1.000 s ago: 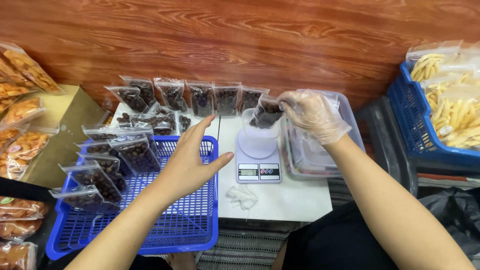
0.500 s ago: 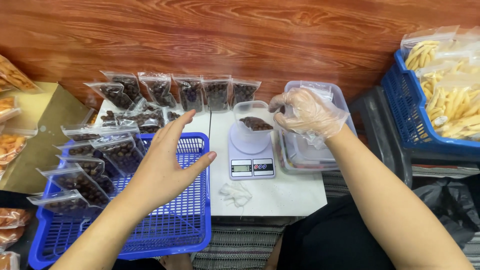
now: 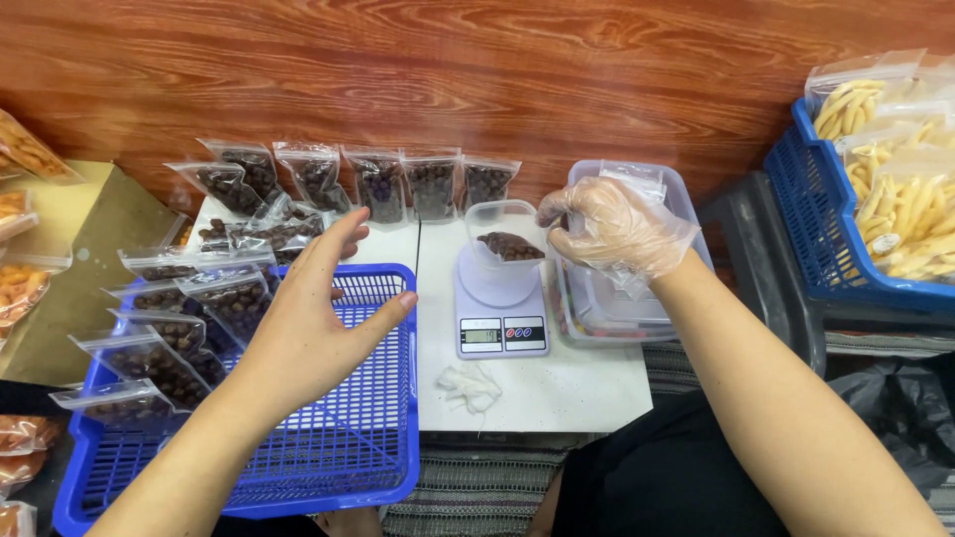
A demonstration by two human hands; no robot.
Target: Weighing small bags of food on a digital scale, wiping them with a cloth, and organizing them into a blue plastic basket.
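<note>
Wood-panelled wall behind; white desk [image 3: 587,388] in front of it, crowded. Centre: scale [image 3: 500,316] carrying a clear cup [image 3: 502,239] with a small heap of dark pieces on its floor. Right of the scale, touching or just beside it: clear tub [image 3: 637,298] with its lid propped inside. Right hand [image 3: 612,224], in a thin plastic glove, pinched shut just right of the cup rim, over the tub edge; whether any pieces sit between the fingertips cannot be told. Left hand [image 3: 313,318] bare, open and flat, fingers spread, holding nothing, hovering over the blue basket [image 3: 368,447]. Filled bags [image 3: 174,363] stacked along the basket's left side; a further row of bags [image 3: 408,184] leaning against the wall. Crumpled tissue [image 3: 470,386] below the scale. Risks, as judged: pieces released from the pinch off-centre likely to fall between cup and tub, or onto the scale platform, falsifying the reading. Loose glove film liable to brush the cup rim; light cup liable to tip or shift off the platform. Tub pressing against the scale likely to disturb the weight. Left forearm close to the stacked bags; sweep to the left liable to topple them. Blue crate [image 3: 826,229] of pale sticks well apart, no hazard.
</note>
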